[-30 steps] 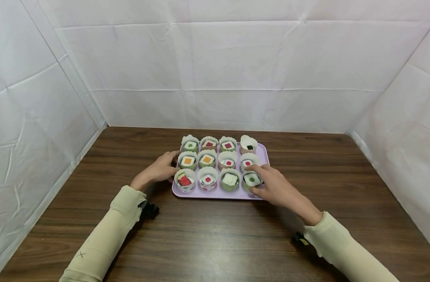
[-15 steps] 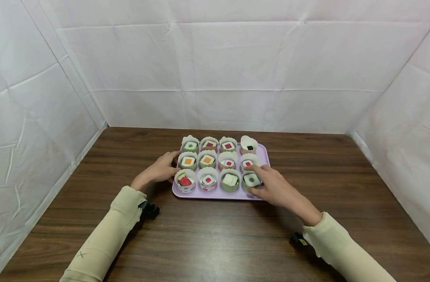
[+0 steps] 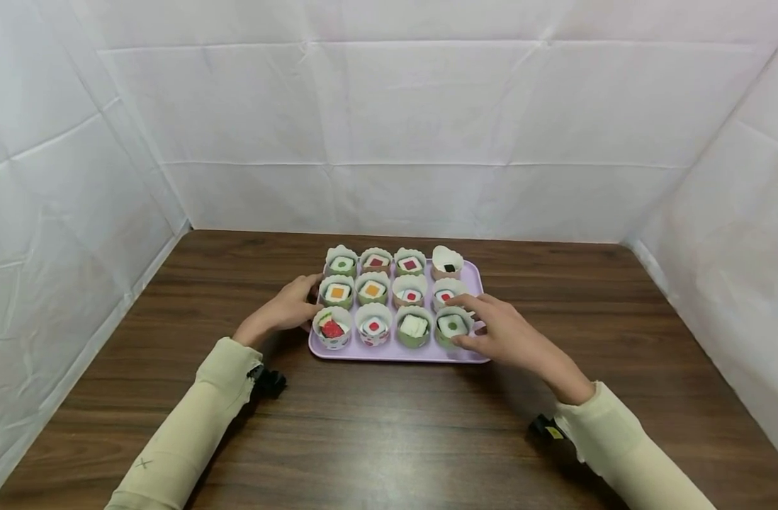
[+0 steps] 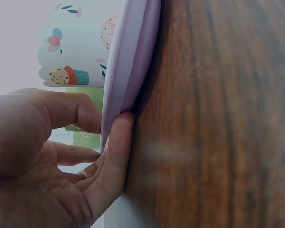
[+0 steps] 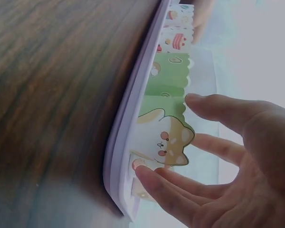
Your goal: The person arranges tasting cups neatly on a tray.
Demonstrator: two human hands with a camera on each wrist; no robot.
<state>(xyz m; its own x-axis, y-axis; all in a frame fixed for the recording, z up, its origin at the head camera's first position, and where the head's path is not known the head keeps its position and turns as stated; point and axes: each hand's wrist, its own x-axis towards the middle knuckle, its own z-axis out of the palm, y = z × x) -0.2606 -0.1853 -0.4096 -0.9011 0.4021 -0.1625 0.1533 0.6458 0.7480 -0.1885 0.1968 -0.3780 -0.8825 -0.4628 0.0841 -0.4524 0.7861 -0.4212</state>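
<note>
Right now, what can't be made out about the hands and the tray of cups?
- Left hand: head view hides its fingertips behind the cups; the left wrist view shows its grip on the tray rim.
- Right hand: palm contact unclear; right wrist view overexposed.
- Cup fillings: too small in head view.

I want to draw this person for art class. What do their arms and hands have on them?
Both arms wear long pale yellow-green sleeves. The left sleeve has a small dark x-shaped mark near the forearm. A small black device sits at each wrist: one by the left cuff, and one by the right cuff with a bit of yellow on it. The left hand and right hand are bare: no gloves.
</note>
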